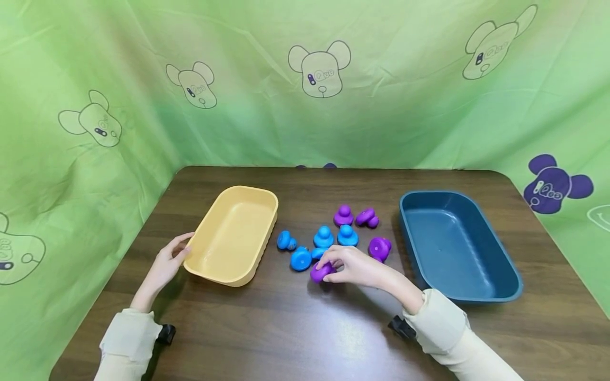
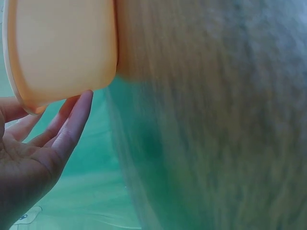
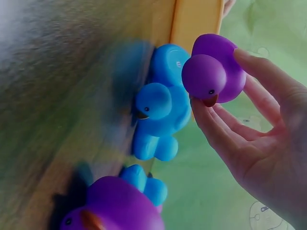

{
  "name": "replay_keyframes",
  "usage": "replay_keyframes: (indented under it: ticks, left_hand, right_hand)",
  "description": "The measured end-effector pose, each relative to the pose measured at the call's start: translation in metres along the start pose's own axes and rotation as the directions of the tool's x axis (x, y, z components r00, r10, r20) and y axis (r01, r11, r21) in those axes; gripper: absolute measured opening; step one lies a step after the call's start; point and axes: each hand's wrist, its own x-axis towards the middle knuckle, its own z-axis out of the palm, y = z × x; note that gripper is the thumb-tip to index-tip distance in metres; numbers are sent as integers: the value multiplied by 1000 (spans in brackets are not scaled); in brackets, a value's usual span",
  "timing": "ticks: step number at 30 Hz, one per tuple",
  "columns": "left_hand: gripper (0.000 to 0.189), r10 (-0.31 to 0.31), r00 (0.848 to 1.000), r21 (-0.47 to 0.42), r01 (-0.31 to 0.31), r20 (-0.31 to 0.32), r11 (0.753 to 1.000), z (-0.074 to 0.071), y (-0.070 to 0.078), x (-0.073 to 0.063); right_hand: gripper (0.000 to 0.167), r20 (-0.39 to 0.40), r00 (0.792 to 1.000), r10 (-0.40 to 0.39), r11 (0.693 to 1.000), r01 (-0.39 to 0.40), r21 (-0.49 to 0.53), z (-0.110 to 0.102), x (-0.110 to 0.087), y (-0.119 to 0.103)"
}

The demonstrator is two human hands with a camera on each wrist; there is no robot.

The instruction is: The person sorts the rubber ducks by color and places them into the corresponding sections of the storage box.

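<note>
My right hand (image 1: pixel 350 265) pinches a purple rubber duck (image 3: pixel 232 72) between thumb and fingers, near the front of the duck group. Just behind it are several blue rubber ducks (image 1: pixel 301 259), some upright and some tipped over. Three more purple ducks (image 1: pixel 343 216) are scattered behind and to the right of the hand. At the left, my left hand (image 1: pixel 167 262) holds the near-left rim of a yellow plastic basin (image 1: pixel 229 283). In the left wrist view, its fingers (image 2: pixel 76 120) reach along the basin's outer wall.
A dark blue plastic basin (image 1: pixel 457 248) stands on the right side of the brown wooden table (image 1: pixel 286 328). Green cloth (image 1: pixel 257 121) printed with cartoon mouse heads hangs behind and beside the table.
</note>
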Motion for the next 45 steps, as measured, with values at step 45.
replay_keyframes:
  ticks: [45]
  left_hand:
    - [33, 4, 1000, -49, -4, -1, 999, 2, -2, -1]
  right_hand:
    - [22, -140, 989, -47, 992, 62, 107, 46, 107, -55]
